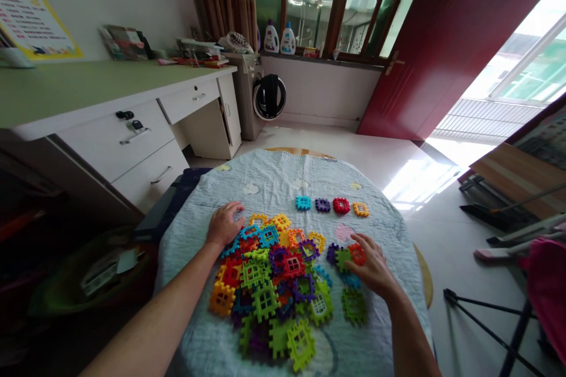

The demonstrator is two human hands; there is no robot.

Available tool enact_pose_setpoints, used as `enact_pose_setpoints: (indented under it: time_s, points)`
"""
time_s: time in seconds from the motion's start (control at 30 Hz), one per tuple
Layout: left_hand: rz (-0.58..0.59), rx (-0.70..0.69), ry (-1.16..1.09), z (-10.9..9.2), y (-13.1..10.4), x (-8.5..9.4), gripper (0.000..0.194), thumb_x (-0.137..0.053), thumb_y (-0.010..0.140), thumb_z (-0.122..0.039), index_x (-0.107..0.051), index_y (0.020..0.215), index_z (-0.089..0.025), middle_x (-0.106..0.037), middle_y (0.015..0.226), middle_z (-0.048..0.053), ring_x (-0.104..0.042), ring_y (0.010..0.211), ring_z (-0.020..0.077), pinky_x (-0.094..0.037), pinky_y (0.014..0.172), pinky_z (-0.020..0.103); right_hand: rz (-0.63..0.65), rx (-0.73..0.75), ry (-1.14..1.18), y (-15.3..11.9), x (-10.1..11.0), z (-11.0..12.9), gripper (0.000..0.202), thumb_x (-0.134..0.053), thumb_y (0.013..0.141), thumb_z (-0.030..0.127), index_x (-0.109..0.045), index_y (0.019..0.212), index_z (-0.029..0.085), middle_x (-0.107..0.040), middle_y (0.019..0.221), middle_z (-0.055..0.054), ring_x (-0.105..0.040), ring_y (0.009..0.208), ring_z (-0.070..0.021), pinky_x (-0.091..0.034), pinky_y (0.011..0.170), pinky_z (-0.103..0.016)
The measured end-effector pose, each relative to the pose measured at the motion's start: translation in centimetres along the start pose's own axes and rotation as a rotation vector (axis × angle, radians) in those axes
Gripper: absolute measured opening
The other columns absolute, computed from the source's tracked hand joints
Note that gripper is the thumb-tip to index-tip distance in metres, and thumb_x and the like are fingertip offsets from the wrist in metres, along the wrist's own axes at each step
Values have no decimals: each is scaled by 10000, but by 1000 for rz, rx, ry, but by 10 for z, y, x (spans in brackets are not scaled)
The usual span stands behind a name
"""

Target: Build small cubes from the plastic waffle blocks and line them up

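A heap of colourful plastic interlocking tiles, many with window lattices, lies on the cloth-covered round table. My left hand rests at the heap's upper left edge, fingers extended beside the blue tiles. On the right, my right hand is over a small cluster, thumb and fingers apart around an orange-red tile. A green tile and a purple tile lie next to it. Farther back a row holds a light blue tile, a purple tile, a red tile and a yellow-orange tile.
A light blue patterned cloth covers the table. To the left stands a white desk with drawers; behind it is a washing machine with its door open. A red door and a black tripod leg are on the right.
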State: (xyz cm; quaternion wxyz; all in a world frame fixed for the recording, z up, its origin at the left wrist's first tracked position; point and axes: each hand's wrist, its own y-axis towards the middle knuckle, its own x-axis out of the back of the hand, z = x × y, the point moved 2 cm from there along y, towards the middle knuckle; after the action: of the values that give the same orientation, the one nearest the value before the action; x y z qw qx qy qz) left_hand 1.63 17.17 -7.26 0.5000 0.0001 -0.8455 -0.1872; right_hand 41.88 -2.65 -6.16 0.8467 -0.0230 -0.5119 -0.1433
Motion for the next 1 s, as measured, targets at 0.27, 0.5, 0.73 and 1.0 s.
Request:
enact_pose_setpoints:
  time_s: [0.27,0.5,0.73,1.0]
  points:
    - [7,6,9,0,1,0,279,-522,729,-289,-669,953,-210,-660,1217,83,-584,1166,254,-418,1062,412,-10,58,-38,-11,-19,25,455,-629,772,466,-636,1191,288,-559,1333,-65,-434,1276,-305,-301,1079,-496]
    - [3,3,2,0,1,0,274,-521,728,-295,-670,943,-214,-661,1217,85,-583,1169,258,-416,1066,418,-168,25,8,-16,-20,29,366,-393,919,358,-641,1168,258,-600,1238,-74,-471,1211,-264,-312,1061,-474]
    - [6,9,-10,0,1,0,280,-518,722,-287,-670,945,-212,-659,1221,82,-574,1181,257,-419,1062,411,-82,153,-129,-20,-17,38,494,-610,739,391,-594,1214,256,-540,1302,-81,-421,1256,-312,-264,1093,-512]
    - [10,9,-7,-2,-1,2,275,-520,726,-273,-668,947,-205,-653,1231,89,-570,1185,259,-416,1060,422,-91,120,-98,-15,-20,36,389,-578,816,458,-614,1156,272,-570,1251,-81,-468,1211,-301,-303,1063,-499]
